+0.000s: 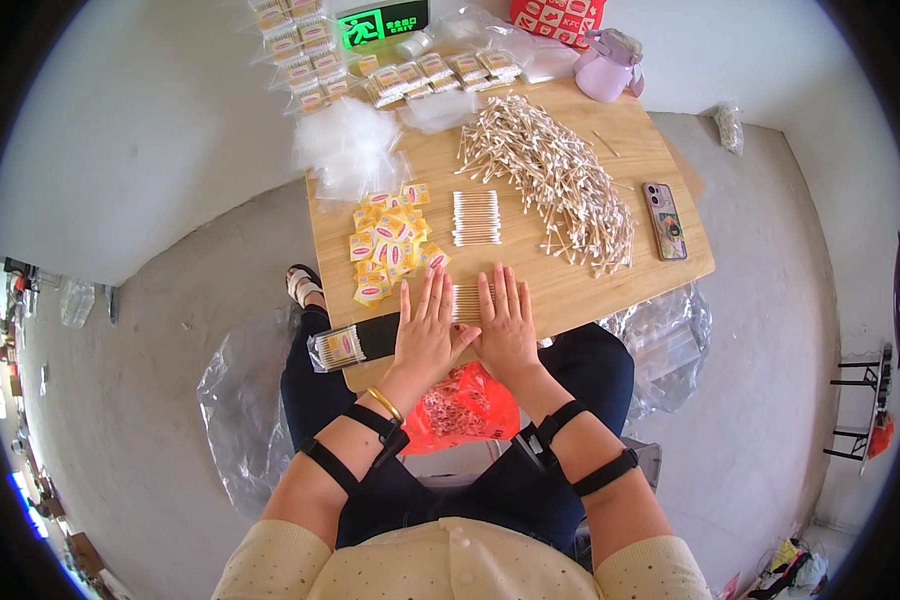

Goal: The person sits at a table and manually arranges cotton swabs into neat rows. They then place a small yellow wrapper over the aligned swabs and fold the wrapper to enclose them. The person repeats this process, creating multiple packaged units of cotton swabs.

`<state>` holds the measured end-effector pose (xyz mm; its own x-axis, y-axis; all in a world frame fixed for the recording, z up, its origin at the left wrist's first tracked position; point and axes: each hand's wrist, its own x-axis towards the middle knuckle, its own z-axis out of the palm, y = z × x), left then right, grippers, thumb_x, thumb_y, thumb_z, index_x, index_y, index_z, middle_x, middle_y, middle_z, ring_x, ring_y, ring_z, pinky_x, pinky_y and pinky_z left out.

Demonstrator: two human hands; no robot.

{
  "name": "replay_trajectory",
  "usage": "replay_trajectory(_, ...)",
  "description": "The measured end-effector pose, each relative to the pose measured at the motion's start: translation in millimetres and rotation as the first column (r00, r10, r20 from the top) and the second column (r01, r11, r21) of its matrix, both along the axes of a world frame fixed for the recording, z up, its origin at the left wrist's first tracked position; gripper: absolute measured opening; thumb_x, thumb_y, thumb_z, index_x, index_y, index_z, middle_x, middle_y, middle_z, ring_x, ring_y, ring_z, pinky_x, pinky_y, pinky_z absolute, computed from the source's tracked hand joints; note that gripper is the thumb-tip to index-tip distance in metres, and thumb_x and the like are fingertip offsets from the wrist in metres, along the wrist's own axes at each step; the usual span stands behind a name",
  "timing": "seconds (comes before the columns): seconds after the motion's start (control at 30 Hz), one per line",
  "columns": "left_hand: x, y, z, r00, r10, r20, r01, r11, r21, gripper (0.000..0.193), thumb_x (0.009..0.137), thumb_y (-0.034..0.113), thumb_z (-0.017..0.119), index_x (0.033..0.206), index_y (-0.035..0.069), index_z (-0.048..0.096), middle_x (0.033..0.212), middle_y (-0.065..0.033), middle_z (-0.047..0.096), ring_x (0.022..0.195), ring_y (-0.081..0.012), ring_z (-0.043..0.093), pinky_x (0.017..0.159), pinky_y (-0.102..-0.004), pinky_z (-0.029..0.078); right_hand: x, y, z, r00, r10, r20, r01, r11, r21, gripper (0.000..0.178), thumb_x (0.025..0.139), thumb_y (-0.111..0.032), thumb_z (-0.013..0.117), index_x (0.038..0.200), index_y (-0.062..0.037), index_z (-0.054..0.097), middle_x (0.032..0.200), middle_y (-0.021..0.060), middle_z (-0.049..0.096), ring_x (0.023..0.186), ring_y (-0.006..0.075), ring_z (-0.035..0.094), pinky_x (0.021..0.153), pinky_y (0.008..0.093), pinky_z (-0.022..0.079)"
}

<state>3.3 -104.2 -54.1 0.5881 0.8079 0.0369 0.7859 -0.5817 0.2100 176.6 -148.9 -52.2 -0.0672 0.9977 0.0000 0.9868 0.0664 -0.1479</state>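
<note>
My left hand (427,325) and my right hand (505,325) lie flat at the near edge of the wooden table, fingers stretched out and pointing away from me. Between them shows a row of cotton swabs (464,302), its two ends partly hidden under my fingers. Farther in, a second neat row of cotton swabs (477,218) lies by itself. To its right spreads a big loose heap of cotton swabs (555,180). Left of the rows is a pile of small yellow and white labels (392,240). A packed bag of swabs (340,347) sits beside my left hand on a black strip.
Clear plastic bags (350,145) and stacked swab packs (435,72) occupy the table's far left. A lilac jug (608,68) stands at the far right corner, a phone (665,220) near the right edge. A red plastic bag (460,408) hangs between my knees.
</note>
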Motion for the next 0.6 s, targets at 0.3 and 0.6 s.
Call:
replay_trajectory(0.3,-158.0,-15.0,9.5,0.759,0.512,0.403,-0.496,0.855,-0.152,0.061,0.114,0.043,0.043,0.158,0.0,0.041,0.164,-0.0254,0.041,0.153,-0.0403,0.036,0.127,-0.0546,0.024,-20.8,-6.3,4.3,0.996,0.087,-0.02,-0.087,0.996,-0.007,0.095,0.103,-0.061,0.052,0.169,-0.0003,0.019,0.176,0.0236,0.014,0.165,0.0371,0.009,0.133,0.0556,0.007)
replay_trajectory(0.6,-173.1,-6.4,-28.7,0.173,0.928,0.33,-0.467,0.372,-0.802,0.052,0.109,0.05,0.058,0.101,0.0,0.07,0.088,-0.0042,0.07,0.074,-0.0112,0.064,0.065,-0.0294,0.051,-103.8,-0.2,1.4,0.965,0.256,-0.047,-0.257,0.966,-0.002,0.094,0.102,-0.064,0.051,0.168,-0.0029,0.024,0.177,0.0202,0.016,0.165,0.0329,0.011,0.134,0.0544,0.008)
